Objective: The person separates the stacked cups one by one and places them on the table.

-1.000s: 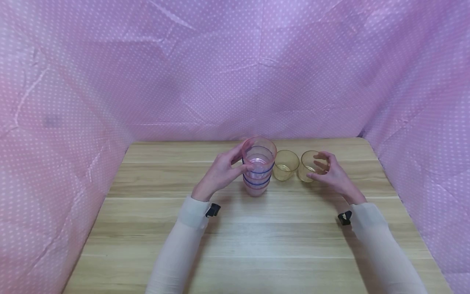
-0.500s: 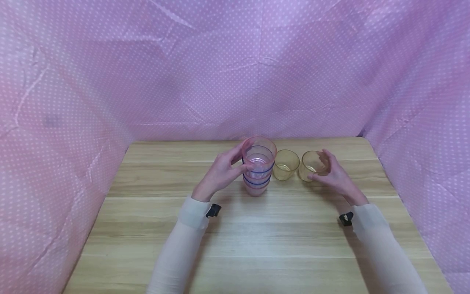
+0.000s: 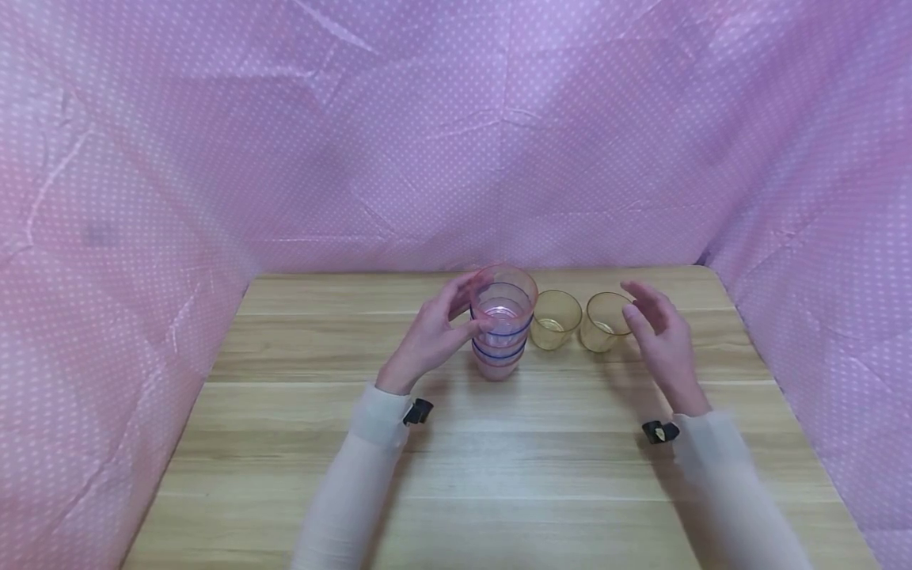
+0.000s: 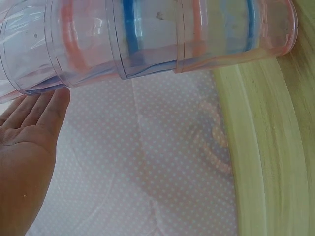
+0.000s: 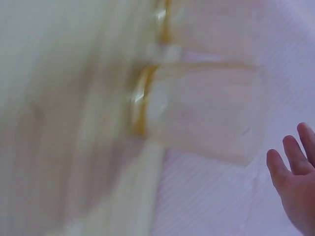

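A tall stack of clear cups (image 3: 500,340), with alternating pink and blue bands, stands upright on the wooden table. My left hand (image 3: 435,332) holds it near the top, thumb in front and fingers at the far left side. In the left wrist view, the left hand's fingertips (image 4: 61,96) touch the wall of the stacked cups (image 4: 147,37). Two clear yellow cups stand upright to the right: one yellow cup (image 3: 554,324) beside the stack, the other yellow cup (image 3: 604,328) farther right. Apart from that outer cup, at its right, is my right hand (image 3: 664,332), fingers extended, holding nothing.
The wood-grain table (image 3: 470,491) spreads out in front of the cups. A pink polka-dot cloth (image 3: 456,158) hangs behind the table and along both sides, close to the cups at the back edge.
My right hand has let go of the outer yellow cup and drawn away to the right, its fingers spreading. The left hand and the stack have barely moved.
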Demonstrator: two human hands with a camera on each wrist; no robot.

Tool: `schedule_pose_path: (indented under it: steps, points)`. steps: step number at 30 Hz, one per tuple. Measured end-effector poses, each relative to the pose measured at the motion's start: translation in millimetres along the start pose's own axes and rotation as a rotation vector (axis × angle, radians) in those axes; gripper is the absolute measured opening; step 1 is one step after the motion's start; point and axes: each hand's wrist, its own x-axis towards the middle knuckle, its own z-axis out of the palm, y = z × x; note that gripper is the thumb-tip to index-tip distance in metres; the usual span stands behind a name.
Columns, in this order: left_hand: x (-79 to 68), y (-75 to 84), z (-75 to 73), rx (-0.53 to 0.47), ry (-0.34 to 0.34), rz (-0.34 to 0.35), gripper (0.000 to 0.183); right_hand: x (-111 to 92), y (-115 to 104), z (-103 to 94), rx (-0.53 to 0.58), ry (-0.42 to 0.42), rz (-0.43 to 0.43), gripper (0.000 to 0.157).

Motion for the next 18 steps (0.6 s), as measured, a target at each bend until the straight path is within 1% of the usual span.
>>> schedule_pose_path:
  steps: [4,8,11,14,16,18]
  points:
    - [-1.6,-0.9,1.4,-0.014,0.016,0.001,0.069,-3.7,-23.1,13.9,0.084,0.027,-0.08,0.036]
    - [-3.5,-0.6,2.3,-0.026,0.029,0.006,0.068,-7.6,-45.3,28.2,0.156,0.013,-0.139,0.035]
    - [-4.4,-0.4,3.0,-0.026,0.038,0.014,0.068,-10.0,-58.2,38.9,0.214,-0.018,-0.191,0.036]
    - [-4.7,-0.8,3.8,-0.022,0.05,0.016,0.068,-11.4,-68.5,49.3,0.241,-0.065,-0.247,0.041]
    - [-4.7,-1.1,4.5,-0.027,0.058,0.019,0.067,-11.6,-73.1,55.4,0.234,-0.1,-0.27,0.046]
    - [-5.1,-1.1,4.9,-0.028,0.066,0.022,0.067,-11.3,-77.2,61.2,0.2,-0.144,-0.276,0.052]
